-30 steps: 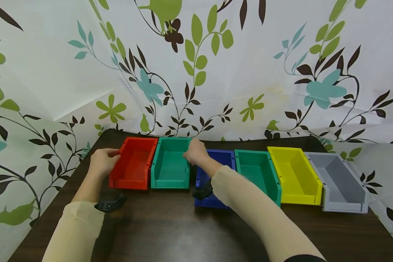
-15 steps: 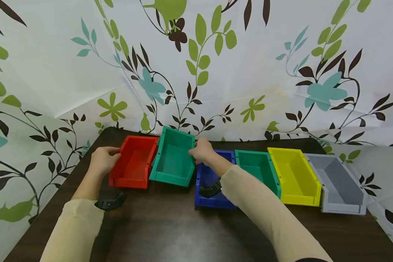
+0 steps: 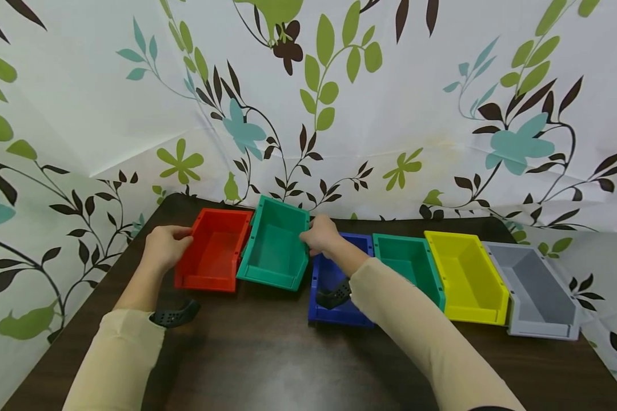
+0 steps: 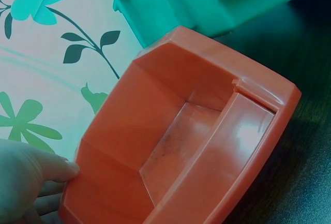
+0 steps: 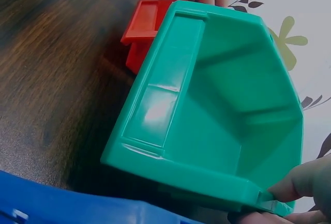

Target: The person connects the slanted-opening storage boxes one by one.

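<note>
My left hand holds the left wall of a red storage bin, thumb at the rim and fingers outside it in the left wrist view. With my right hand I pinch the right rim of a green storage bin, thumb on the inside. This green bin is tilted, its right side raised, and its left edge overlaps the red bin's right wall. Both bins have nothing inside. In the right wrist view the green bin's low front lip faces the table side.
Right of my hand, a blue bin sits partly under my wrist, followed by a second green bin, a yellow bin and a grey bin. All rest on a dark wooden table before a leaf-patterned cloth.
My right hand has raised the right side of the left green bin, turning it askew from its level place beside the red one. The left hand keeps its hold on the red bin.
</note>
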